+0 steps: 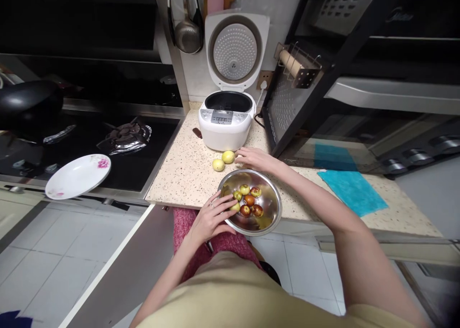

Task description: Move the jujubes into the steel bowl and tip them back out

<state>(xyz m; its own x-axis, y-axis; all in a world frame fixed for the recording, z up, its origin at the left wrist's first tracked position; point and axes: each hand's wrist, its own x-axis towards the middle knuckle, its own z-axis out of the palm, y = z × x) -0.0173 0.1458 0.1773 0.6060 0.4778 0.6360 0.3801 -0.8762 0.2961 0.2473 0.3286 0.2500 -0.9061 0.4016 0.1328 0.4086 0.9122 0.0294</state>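
A round metal bowl (272,186) stands at the counter's front edge, jutting past it. Several jujubes (249,200), some green and some mottled reddish brown, lie inside it. My left hand (212,215), with a ring on one finger, grips the bowl's left rim. Its fingers reach inside beside the green jujubes, and the thumb lies along the near rim. Behind the bowl, two yellow-green jujubes (223,160) sit on the counter. My right hand (254,158) is curled down just right of them, fingers closed. What lies under its fingertips is hidden.
An open white rice cooker (224,135) stands behind. The stove (125,138) on the left carries a black wok (27,105) and an overhanging white plate (79,177). A blue cloth (354,191) lies before the oven (359,136) on the right. Below, a drawer (143,256) juts out.
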